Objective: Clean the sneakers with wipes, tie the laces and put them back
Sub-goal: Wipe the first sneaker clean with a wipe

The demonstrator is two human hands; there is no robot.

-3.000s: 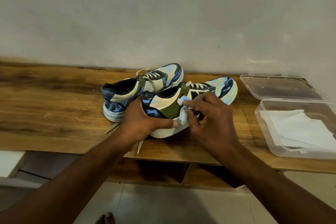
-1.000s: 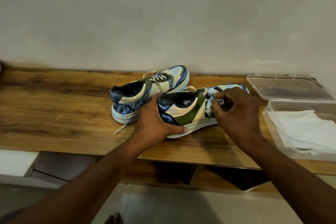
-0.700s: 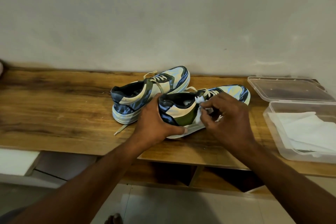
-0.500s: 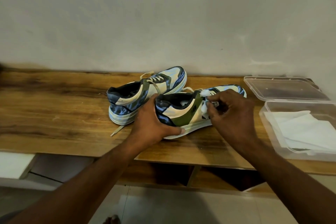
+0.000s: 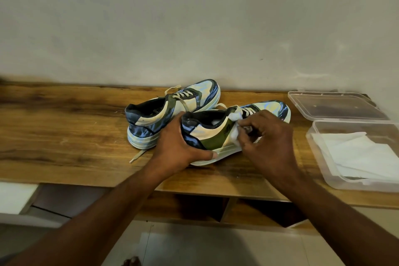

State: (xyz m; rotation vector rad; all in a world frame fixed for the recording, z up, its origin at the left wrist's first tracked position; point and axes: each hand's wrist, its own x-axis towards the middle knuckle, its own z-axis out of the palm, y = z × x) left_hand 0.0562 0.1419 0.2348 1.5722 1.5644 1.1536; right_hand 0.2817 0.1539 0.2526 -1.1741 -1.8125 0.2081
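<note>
Two blue, cream and olive sneakers lie on a wooden shelf top (image 5: pixel 64 136). The near sneaker (image 5: pixel 211 134) points right, and my left hand (image 5: pixel 177 147) grips its heel, thumb along the sole. My right hand (image 5: pixel 265 136) pinches a crumpled white wipe (image 5: pixel 234 127) against the sneaker's side, by the tongue. The far sneaker (image 5: pixel 172 112) stands behind it near the wall, its laces loose and one lace end (image 5: pixel 138 155) trailing on the wood.
An open clear plastic box (image 5: pixel 319 157) with folded white wipes (image 5: pixel 362 155) stands at the right, its lid (image 5: pixel 336 106) flipped back toward the wall. Open cubbies lie under the shelf top. A tiled floor is below.
My right hand has been rubbing the wipe back and forth along the near sneaker's side, from the midfoot toward the laces and back. My left hand kept its grip on the heel.
</note>
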